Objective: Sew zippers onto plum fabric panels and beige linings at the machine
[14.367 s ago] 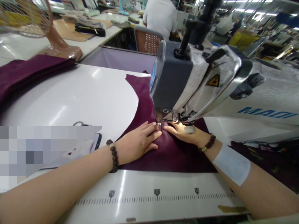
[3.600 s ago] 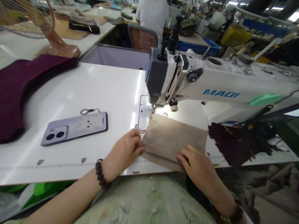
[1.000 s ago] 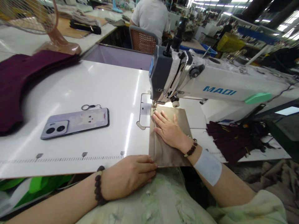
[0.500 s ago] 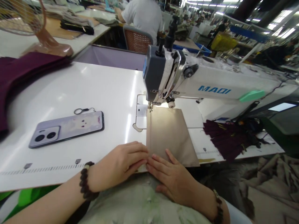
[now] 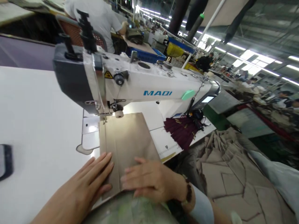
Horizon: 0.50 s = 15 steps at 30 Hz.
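Observation:
A beige fabric piece (image 5: 130,137) lies flat on the white sewing table, its far left edge beneath the presser foot (image 5: 104,119) of the sewing machine (image 5: 140,84). My left hand (image 5: 86,180) rests with fingers stretched along the cloth's left edge. On the near part of the cloth, my right hand (image 5: 149,179) lies with its fingers extended, slightly blurred. Neither hand grips anything. A line runs lengthwise down the fabric between the hands.
A phone (image 5: 6,161) is cut off at the left edge. Dark purple pieces with zippers (image 5: 181,130) lie under the machine's right end. A heap of beige fabric (image 5: 235,180) sits to the right. Beyond the machine, a person in a white shirt (image 5: 98,18) sits on a chair.
The view has swung right, so the fan and purple cloth at left are out of sight. My hands have moved apart, the left along the fabric edge. More fabric shows toward my body.

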### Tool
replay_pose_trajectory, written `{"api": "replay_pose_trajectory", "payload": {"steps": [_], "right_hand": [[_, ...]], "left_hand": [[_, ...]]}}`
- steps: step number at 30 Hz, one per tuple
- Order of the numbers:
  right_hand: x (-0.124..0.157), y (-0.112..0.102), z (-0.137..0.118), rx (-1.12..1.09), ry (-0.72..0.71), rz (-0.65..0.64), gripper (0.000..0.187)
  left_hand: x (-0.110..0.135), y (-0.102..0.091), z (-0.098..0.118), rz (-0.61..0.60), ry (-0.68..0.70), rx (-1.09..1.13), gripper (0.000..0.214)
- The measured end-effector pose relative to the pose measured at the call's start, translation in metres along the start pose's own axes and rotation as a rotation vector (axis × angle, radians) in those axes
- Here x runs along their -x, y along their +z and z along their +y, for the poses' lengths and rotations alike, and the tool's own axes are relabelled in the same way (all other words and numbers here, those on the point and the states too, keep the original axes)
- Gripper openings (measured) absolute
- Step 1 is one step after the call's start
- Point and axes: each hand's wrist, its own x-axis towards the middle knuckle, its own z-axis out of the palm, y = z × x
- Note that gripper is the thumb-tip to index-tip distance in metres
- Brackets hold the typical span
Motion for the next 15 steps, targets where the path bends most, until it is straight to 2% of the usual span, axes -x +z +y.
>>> {"api": "replay_pose_trajectory", "payload": {"steps": [1,2,3,5,6,10,15], "right_hand": [[0.005,-0.014,0.008,0.037,0.155,0.074,0.031],[0.011,-0.029,0.018,0.132,0.33,0.173,0.03],[0.018,-0.042,0.029,0.272,0.498,0.214,0.03],[0.03,-0.063,0.054,0.584,0.785,0.15,0.031],[0.035,-0.069,0.066,0.642,0.843,0.121,0.031],[0.042,-0.074,0.096,0.697,0.872,-0.043,0.028],[0.036,-0.071,0.098,0.736,0.865,-0.204,0.03]], "left_hand": [[-0.001,0.001,-0.001,0.016,0.041,-0.02,0.047],[-0.002,0.002,-0.002,0.031,0.082,-0.042,0.047],[-0.003,0.002,-0.003,0.049,0.098,-0.059,0.048],[-0.003,0.001,-0.003,0.061,0.1,-0.068,0.049],[-0.003,0.001,-0.004,0.052,0.089,-0.066,0.05],[-0.002,0.001,-0.003,0.047,0.073,-0.063,0.051],[-0.004,0.0,-0.002,0.076,0.116,-0.103,0.052]]}}
